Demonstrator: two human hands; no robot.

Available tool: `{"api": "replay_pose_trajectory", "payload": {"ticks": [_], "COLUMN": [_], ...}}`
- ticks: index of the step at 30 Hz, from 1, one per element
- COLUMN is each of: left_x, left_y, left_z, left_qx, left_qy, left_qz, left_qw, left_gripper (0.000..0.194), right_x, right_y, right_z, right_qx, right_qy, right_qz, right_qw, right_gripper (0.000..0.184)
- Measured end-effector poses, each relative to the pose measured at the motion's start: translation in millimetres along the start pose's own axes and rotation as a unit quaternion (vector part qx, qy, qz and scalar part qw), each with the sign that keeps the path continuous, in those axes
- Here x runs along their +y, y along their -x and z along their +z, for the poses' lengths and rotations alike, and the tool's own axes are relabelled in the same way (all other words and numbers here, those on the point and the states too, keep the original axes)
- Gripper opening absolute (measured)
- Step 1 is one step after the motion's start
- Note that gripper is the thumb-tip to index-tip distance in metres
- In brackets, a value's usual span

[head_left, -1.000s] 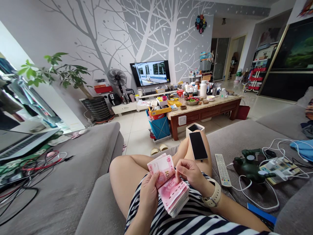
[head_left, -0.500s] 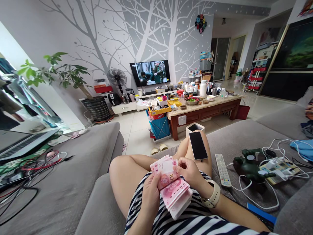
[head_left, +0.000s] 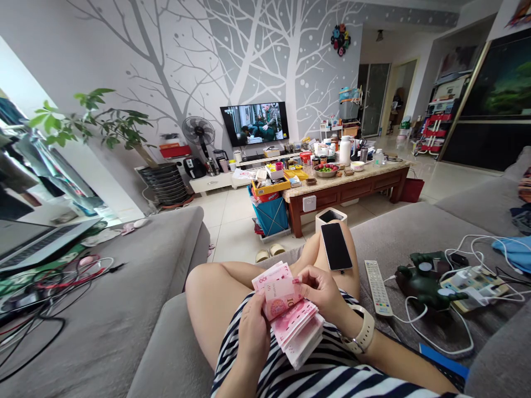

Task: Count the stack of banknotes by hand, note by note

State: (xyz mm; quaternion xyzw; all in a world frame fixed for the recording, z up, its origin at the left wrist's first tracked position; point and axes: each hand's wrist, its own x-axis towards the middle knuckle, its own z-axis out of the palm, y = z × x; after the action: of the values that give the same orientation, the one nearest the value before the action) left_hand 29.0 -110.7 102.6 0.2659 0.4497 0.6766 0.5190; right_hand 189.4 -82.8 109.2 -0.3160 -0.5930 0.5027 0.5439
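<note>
A stack of pink and red banknotes [head_left: 296, 326] marked 100 lies bent over above my lap. My left hand [head_left: 253, 326] is closed around its left side, with the thumb on top. Between the thumb and fingers of my right hand [head_left: 319, 290] is pinched the upper right corner of one banknote [head_left: 281, 296], lifted off the others. The notes' lower ends fan out towards my striped clothing [head_left: 232, 354]. A pale watch [head_left: 360, 330] is on my right wrist. The fingers beneath the stack are hidden.
On my right thigh rests a phone [head_left: 336, 246]. Beside it on the grey sofa are a remote control [head_left: 378, 288], a dark green figure [head_left: 427, 279] and a power strip [head_left: 475, 287] with white cables. A laptop [head_left: 37, 243] and tangled cords lie left. Ahead stands a cluttered coffee table [head_left: 348, 185].
The top notes have shifted slightly up and left, and the lower ends are more fanned out. My left thumb has drawn back to the left. The right hand keeps its pinch nearly in place.
</note>
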Motion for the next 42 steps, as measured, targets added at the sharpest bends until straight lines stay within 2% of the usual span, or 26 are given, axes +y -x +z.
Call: {"api": "replay_pose_trajectory", "payload": {"ticks": [8,14,20,25,32,42], "left_x": [-3,8,13,10,15,9], "left_y": [-3,4,7,6,11,6], "left_z": [-3.9,4.9,9.4,7.7,11.8,7.7], "left_qx": [-0.008,-0.024,-0.019,-0.006,-0.026,-0.033], "left_qy": [-0.035,-0.055,-0.016,-0.015,-0.016,0.001], "left_qz": [0.023,0.028,-0.015,-0.005,-0.001,-0.008], "left_qw": [0.999,0.998,1.000,1.000,1.000,0.999], "left_gripper": [0.021,0.018,0.025,0.027,0.019,0.020], "right_x": [-1,-3,-5,-6,-7,-5], "right_y": [2,4,5,4,3,2], "right_z": [-1,-1,-1,-1,-1,-1], "right_qx": [-0.003,-0.008,-0.024,-0.028,-0.027,-0.027], "right_qy": [0.005,-0.008,-0.017,-0.025,-0.029,-0.042], "right_qz": [-0.010,-0.016,-0.015,-0.012,-0.010,-0.007], "right_qw": [1.000,1.000,0.999,0.999,0.999,0.999], "right_gripper": [0.025,0.023,0.023,0.024,0.027,0.025]}}
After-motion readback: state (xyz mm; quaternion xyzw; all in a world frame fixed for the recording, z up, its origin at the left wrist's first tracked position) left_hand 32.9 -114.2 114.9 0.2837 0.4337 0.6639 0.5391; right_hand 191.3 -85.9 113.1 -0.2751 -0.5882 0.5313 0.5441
